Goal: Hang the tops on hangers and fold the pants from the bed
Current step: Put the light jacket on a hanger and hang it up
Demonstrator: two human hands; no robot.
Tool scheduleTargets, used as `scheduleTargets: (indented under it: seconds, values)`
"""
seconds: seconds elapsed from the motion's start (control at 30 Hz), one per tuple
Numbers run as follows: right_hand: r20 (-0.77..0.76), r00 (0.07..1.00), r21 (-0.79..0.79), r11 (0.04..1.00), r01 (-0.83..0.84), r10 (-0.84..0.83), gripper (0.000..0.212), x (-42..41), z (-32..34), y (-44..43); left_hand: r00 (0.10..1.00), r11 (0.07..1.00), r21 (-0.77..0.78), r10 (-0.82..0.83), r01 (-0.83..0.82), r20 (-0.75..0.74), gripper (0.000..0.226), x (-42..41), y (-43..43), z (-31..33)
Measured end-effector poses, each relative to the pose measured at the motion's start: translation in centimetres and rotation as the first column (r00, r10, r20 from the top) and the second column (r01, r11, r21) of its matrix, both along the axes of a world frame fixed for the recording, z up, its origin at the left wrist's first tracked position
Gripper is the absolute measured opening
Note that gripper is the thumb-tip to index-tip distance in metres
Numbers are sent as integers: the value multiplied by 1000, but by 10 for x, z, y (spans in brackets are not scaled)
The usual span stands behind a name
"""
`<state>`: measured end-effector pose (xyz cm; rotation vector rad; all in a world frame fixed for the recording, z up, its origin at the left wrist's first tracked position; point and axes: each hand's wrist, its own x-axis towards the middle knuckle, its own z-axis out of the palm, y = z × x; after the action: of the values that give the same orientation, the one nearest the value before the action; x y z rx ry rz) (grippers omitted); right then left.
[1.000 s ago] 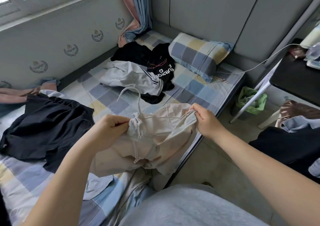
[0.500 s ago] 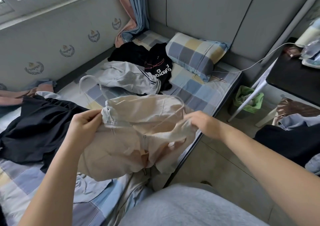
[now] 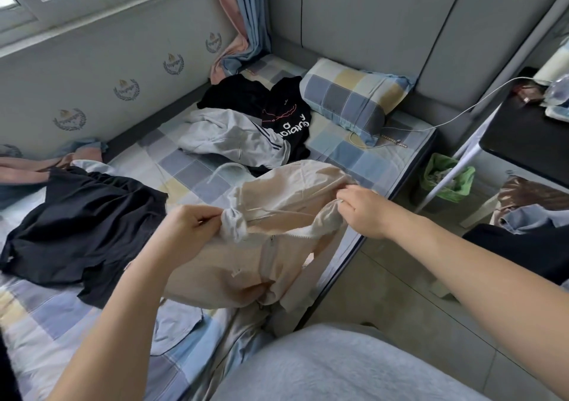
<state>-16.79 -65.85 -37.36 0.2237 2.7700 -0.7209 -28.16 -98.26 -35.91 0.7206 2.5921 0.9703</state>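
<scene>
1. The beige top (image 3: 215, 265) is held up over the near edge of the bed (image 3: 172, 160), in the middle of the view, with its lower part sagging onto the checked sheet.
2. The left hand (image 3: 187, 231) is at nine o'clock from the collar. It pinches the bunched collar fabric between thumb and curled fingers.
3. The right hand (image 3: 366, 212) is at three o'clock from the collar and pinches the other edge of the neck opening, so the opening is stretched between the two hands.
4. A pale hanger (image 3: 226, 169) sits in the neck of the top. Its hook sticks out toward eleven o'clock, and a thin arm shows across the open collar.
5. A zip runs down the front of the top below the collar.
6. A black garment (image 3: 83, 225) lies spread on the sheet at nine o'clock from the top, clear of it.
7. At twelve o'clock lies a crumpled grey garment (image 3: 234, 135) with dark stripes. Behind it is a black top (image 3: 286, 117) with white lettering, the grey one overlapping it.
8. A checked pillow (image 3: 351, 102) leans at the head of the bed at one o'clock, with a white cable (image 3: 446, 117) trailing past it.
9. A green bin (image 3: 448, 175) stands on the floor at three o'clock, beside the bed.
</scene>
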Motion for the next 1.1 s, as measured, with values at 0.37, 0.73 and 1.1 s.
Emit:
scheduleTargets:
  seconds: [0.37, 0.73, 1.1]
  values:
    - [-121, 988, -445, 895, 33, -97, 31, -8, 19, -67, 990, 990, 30, -137, 137, -23, 24, 21, 65, 8]
    - [-116, 988, -548, 836, 26, -106, 31, -3, 35, -21, 948, 945, 241, 266, -221, -175, 21, -4, 21, 7]
    - [-178, 982, -365, 931, -13, -56, 28, -26, 62, -29, 953, 962, 220, 209, -160, -221, 11, 0, 47, 16]
